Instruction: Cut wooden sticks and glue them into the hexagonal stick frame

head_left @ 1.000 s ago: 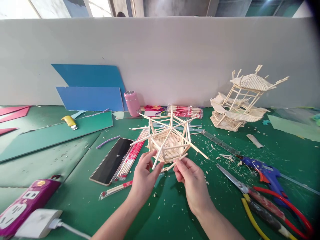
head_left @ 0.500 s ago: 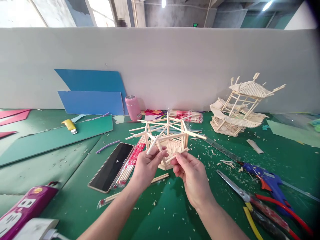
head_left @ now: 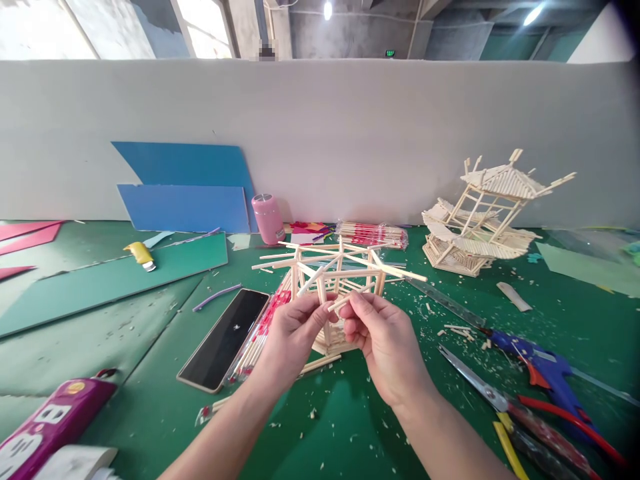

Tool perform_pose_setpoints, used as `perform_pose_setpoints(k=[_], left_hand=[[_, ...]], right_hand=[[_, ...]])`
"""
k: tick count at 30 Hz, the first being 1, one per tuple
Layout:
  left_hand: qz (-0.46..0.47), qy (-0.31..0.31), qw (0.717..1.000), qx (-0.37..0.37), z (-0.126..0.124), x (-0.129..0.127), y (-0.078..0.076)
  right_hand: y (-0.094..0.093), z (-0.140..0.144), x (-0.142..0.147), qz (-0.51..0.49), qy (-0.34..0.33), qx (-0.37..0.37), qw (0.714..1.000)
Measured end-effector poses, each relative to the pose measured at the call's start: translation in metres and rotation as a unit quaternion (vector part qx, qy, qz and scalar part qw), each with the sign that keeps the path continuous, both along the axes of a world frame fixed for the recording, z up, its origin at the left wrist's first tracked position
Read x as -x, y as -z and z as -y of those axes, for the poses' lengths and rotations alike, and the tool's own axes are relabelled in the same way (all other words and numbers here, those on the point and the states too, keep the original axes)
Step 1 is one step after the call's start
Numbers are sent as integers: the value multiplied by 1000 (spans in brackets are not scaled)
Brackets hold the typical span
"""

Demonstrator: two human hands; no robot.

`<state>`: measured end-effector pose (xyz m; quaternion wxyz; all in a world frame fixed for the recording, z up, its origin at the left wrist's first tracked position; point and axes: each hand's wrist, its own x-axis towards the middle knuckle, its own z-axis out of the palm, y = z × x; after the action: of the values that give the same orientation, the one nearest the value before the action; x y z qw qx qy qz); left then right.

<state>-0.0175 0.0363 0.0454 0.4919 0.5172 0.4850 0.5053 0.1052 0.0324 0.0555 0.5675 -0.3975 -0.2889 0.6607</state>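
In the middle of the table stands a small pavilion frame (head_left: 356,273) of pale wooden sticks, with upright posts, roof sticks fanning outward and a slatted base (head_left: 336,345). My left hand (head_left: 293,337) is closed, thumb and fingers pinching a front post of it. A short wooden stick (head_left: 341,302) is pinched in my right hand (head_left: 393,343), slanting toward my left fingertips beside that post. Whether its tip touches the post I cannot tell. My fingers hide part of the base.
A finished-looking stick pavilion (head_left: 480,223) stands back right. Scissors (head_left: 475,380), a blue glue gun (head_left: 535,363) and stick scraps lie at right. On the left are a phone (head_left: 225,339), bagged sticks (head_left: 260,333), a yellow-handled cutter (head_left: 139,253) and a purple power strip (head_left: 55,413).
The short stick in my right hand has moved up and left, closer to my left fingertips. The pavilion frame has shifted slightly toward the right and the camera view has moved slightly.
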Motion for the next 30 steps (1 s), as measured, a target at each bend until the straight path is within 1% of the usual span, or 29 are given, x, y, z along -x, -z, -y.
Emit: perform_pose_setpoints(k=[3,9,16,25,30], left_hand=[[6,8,1000,-1,1,0,-1],[24,3,1000,2,2,0,-3],[55,55,997,1,2,2,-2],[75,63,995,-4,2,2,-5],[96,65,993,-2,2,1,-3]], right_hand=[[0,-1,1,-2,14,9,1000],[-1,-2,3,-18,29,18,999],[-3,-3,7,-43,20,31,998],[-2,-5,9,-56,32,36,997],[-3,-6,10,-53,34,36,997]])
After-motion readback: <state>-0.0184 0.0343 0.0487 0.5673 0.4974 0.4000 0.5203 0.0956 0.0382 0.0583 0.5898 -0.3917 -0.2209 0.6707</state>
